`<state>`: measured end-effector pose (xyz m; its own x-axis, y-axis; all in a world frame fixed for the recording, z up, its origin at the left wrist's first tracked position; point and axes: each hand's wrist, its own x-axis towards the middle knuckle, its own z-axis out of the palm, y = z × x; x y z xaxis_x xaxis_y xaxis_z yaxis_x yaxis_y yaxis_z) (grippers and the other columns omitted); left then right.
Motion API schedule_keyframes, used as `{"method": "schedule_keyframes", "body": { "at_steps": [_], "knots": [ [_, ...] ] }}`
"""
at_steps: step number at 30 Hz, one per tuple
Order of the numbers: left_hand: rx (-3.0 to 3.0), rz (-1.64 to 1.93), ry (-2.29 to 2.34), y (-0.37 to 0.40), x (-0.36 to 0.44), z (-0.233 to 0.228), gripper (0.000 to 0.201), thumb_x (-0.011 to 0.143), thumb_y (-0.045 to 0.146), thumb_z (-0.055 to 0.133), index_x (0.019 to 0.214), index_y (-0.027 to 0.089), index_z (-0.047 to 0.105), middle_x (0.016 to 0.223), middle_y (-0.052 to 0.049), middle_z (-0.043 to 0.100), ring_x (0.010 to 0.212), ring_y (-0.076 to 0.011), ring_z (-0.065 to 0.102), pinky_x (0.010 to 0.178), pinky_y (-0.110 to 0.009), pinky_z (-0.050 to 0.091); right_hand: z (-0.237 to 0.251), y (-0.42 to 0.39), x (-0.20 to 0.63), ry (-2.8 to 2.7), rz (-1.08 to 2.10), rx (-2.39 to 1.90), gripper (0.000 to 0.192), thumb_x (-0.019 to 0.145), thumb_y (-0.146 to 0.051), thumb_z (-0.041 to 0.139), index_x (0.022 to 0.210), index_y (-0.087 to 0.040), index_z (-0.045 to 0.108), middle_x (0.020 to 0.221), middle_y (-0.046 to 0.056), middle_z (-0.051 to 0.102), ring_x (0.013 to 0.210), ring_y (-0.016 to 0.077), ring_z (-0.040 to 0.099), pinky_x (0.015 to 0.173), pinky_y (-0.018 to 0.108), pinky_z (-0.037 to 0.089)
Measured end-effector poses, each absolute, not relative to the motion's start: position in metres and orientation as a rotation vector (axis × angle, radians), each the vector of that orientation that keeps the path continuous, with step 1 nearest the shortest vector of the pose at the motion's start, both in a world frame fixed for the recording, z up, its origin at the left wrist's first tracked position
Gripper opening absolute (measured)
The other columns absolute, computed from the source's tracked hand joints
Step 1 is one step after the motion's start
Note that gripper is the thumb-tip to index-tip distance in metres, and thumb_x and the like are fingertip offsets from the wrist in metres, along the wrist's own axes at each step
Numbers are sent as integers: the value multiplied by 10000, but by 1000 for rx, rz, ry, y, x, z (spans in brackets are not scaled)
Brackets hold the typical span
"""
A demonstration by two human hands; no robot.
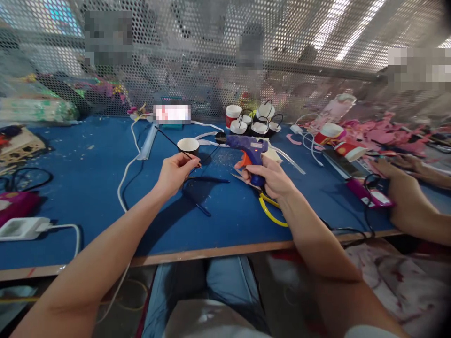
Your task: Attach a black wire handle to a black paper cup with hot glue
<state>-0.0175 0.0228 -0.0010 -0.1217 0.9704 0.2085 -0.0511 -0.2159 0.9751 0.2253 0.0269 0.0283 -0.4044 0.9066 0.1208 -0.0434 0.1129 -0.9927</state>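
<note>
My left hand (178, 171) pinches a thin black cord (169, 137) whose end sticks out up and to the left. Just behind those fingers stands a small dark paper cup (188, 146) with a white inside, its lower part hidden by the hand. My right hand (269, 173) is wrapped around a blue glue gun (246, 144) with an orange trigger, its nozzle pointing left toward the cup. A clear glue stick (289, 159) trails from the gun's back. Below the gun lie yellow-handled scissors (269, 213), partly hidden by my right hand. A dark blue-handled tool (197, 199) rests near my left hand.
Several cups with black cord handles (260, 126) stand at the back by the mesh panel (207, 61). A white cable (123, 183) crosses the left side of the blue table (225, 230). At right are a phone (343, 164), pink pieces (384, 136) and another person's hand (391, 176).
</note>
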Motion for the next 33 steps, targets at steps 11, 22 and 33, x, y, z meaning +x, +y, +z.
{"method": "schedule_keyframes", "body": {
  "at_steps": [11,22,33],
  "knots": [
    [1296,1451,1212,20,-17,-1,159,664,295,683,715,149,648,599,9,573,442,-40,324,417,-205,202,25,13,209,-1735,1249,-1097,236,711,-370,676,738,-143,617,783,57,659,507,83,531,435,227,469],
    [1386,1471,1259,19,-17,1,169,694,306,666,731,142,658,665,-1,595,506,-54,382,461,-204,265,21,10,207,-1853,1109,-1185,257,760,-378,620,838,-136,658,622,22,600,481,90,518,422,219,455],
    [1371,1463,1265,17,-17,3,172,684,312,670,725,145,661,597,16,542,482,-56,344,457,-219,233,16,11,206,-1926,942,-1303,257,746,-449,625,636,-222,577,410,-27,488,378,139,491,421,300,432]
  ]
}}
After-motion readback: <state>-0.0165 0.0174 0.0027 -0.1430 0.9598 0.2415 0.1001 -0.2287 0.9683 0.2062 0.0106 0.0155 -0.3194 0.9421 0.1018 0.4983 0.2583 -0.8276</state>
